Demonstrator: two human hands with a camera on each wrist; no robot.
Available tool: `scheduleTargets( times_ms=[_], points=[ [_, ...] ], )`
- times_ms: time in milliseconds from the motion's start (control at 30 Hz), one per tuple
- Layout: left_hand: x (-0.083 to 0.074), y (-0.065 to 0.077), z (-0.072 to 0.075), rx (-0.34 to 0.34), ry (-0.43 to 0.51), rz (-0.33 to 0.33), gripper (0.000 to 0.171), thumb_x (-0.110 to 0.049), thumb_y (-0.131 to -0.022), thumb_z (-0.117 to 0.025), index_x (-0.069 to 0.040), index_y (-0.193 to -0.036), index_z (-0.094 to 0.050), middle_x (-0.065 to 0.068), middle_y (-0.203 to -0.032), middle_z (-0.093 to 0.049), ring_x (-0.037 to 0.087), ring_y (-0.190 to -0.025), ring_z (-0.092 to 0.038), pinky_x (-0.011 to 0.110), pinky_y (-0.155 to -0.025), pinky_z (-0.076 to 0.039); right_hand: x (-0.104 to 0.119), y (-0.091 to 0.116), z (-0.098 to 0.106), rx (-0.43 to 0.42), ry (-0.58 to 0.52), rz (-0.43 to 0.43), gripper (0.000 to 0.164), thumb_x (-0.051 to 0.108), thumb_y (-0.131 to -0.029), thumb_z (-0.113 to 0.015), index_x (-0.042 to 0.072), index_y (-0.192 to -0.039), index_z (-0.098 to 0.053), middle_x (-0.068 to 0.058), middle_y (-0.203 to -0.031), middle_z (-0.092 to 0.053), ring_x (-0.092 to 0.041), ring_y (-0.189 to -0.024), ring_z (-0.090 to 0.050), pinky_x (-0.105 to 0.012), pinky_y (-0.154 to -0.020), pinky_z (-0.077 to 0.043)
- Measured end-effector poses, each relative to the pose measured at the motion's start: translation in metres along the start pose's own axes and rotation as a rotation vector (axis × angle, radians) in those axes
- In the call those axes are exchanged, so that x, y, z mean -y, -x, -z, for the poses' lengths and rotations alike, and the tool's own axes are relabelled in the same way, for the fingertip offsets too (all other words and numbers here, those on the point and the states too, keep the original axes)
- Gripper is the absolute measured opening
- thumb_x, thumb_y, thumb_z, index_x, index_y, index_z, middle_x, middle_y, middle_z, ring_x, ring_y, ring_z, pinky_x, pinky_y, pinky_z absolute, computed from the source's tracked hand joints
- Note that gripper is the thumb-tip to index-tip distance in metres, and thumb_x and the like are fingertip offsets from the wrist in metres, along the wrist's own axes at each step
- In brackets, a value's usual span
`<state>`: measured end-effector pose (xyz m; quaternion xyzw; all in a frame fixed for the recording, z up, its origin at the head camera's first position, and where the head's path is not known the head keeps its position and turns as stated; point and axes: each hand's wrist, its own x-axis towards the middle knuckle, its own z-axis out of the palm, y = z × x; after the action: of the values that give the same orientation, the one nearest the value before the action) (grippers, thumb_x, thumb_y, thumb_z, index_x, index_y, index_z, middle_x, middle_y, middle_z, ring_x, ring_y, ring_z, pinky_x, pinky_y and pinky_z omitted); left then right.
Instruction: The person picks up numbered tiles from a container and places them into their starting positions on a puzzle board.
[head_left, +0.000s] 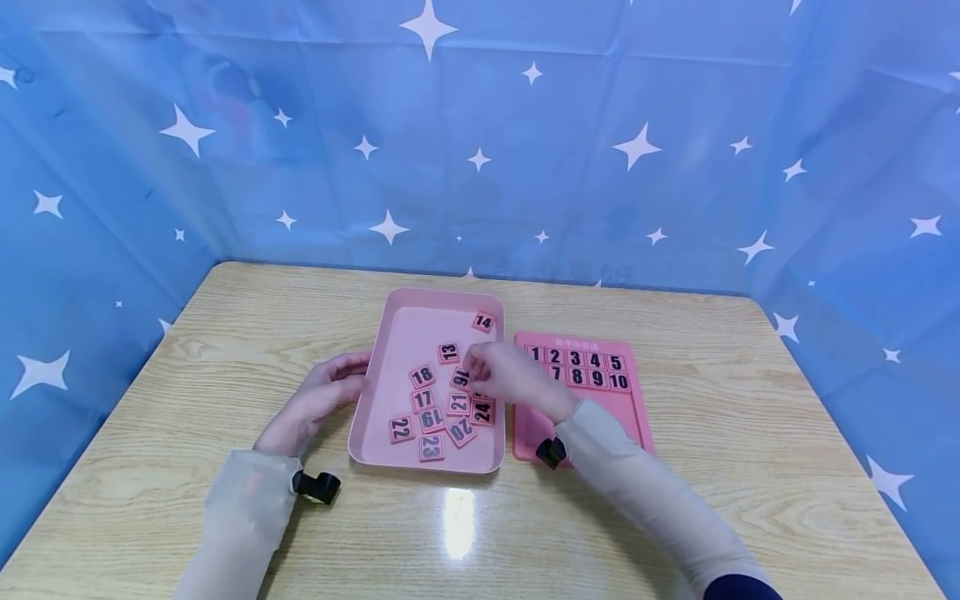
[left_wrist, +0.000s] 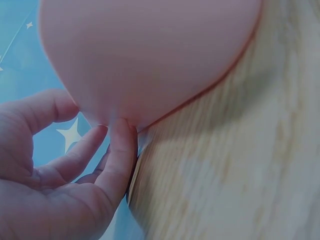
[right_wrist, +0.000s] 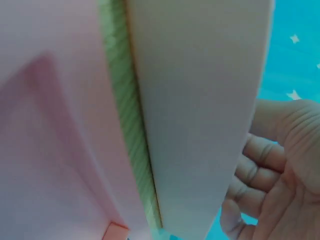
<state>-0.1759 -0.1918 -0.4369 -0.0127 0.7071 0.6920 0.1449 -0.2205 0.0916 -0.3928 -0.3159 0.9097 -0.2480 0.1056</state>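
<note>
A pink tray (head_left: 442, 298) holds several loose number tiles, among them 14 (head_left: 483, 322), 13 (head_left: 447, 352), 18 (head_left: 422, 377) and 22 (head_left: 401, 429). My left hand (head_left: 322, 398) touches the tray's left wall from outside, fingers relaxed, as the left wrist view also shows. Over the tray's right part, my right hand (head_left: 506, 372) reaches down with bent fingers, fingertips right at tile 16 (head_left: 460, 380). I cannot tell whether they pinch it. In the right wrist view the tray wall (right_wrist: 195, 110) hides part of these fingers.
Right of the tray lies a pink number board (head_left: 641, 400) with tiles in its two top rows, such as 5 (head_left: 616, 362) and 10 (head_left: 618, 382). My right forearm crosses its lower left part. A blue starry cloth (head_left: 480, 200) stands behind the wooden table (head_left: 712, 417).
</note>
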Motion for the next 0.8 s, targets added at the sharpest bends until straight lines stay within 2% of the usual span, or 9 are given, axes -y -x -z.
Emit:
scheduleTargets(
  times_ms=[233,533,800],
  points=[
    [0.0002,0.0005,0.0002,0.003,0.010,0.008,0.054,-0.002,-0.088,-0.055,0.011,-0.137,-0.036,0.031,-0.133,-0.043,0.011,-0.099,-0.055,0.019,-0.081,-0.047,-0.0007,0.0010,-0.0065,-0.001,0.191,-0.009,0.019,0.013,-0.072,-0.079,0.010,-0.085,-0.066,0.002,-0.076,-0.063,-0.010,-0.066,-0.054,-0.023,-0.060,-0.046],
    [0.0008,0.0000,0.0003,0.006,0.008,-0.022,0.053,-0.002,-0.087,-0.055,0.013,-0.135,-0.037,0.032,-0.132,-0.044,0.011,-0.099,-0.055,0.019,-0.082,-0.048,0.0018,0.0023,-0.0046,0.037,0.233,-0.043,0.017,0.018,-0.073,-0.080,0.011,-0.084,-0.070,0.002,-0.077,-0.066,-0.008,-0.064,-0.052,-0.023,-0.060,-0.045],
    [-0.0001,0.0008,0.0000,0.010,0.002,-0.028,0.053,-0.001,-0.088,-0.055,0.013,-0.135,-0.036,0.032,-0.132,-0.042,0.010,-0.098,-0.054,0.019,-0.082,-0.047,0.0067,0.0010,-0.0027,0.067,0.257,-0.061,0.018,0.020,-0.073,-0.079,0.012,-0.088,-0.071,0.002,-0.082,-0.069,-0.010,-0.067,-0.054,-0.033,-0.074,-0.040]
  ],
)
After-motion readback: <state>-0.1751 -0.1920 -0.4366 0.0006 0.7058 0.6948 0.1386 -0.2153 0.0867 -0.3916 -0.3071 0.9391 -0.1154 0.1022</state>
